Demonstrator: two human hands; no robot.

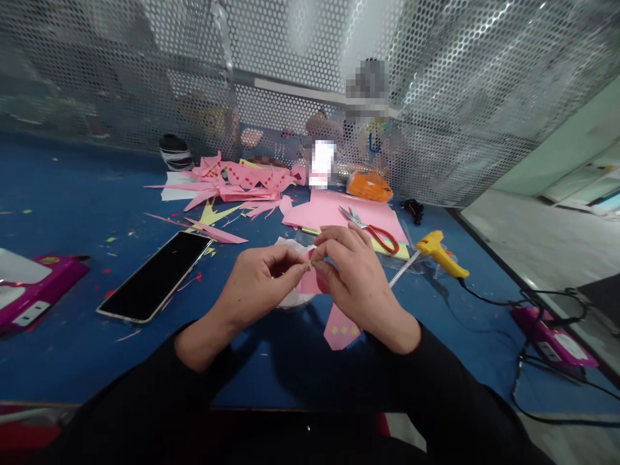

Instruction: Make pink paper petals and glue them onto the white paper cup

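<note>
Both hands meet above the blue table [72,194], just in front of me. My left hand [259,274] pinches the top of a pink paper piece [339,326] between thumb and forefinger. My right hand [356,274] is closed on the same pink piece from the right, fingers curled. The paper hangs down below my right hand and carries small yellow diamond shapes. A crumpled white paper [293,248] lies under the hands. Both arms wear black sleeves.
A dark phone [157,274] lies left of my hands. Red-handled scissors [372,232] rest on pink sheets [329,210]. A yellow glue gun [438,252] with a black cable lies to the right. Pink paper scraps [232,184] are piled behind. Magenta devices [29,284] sit at both table edges. A perforated metal screen [460,97] stands behind, with a person beyond it.
</note>
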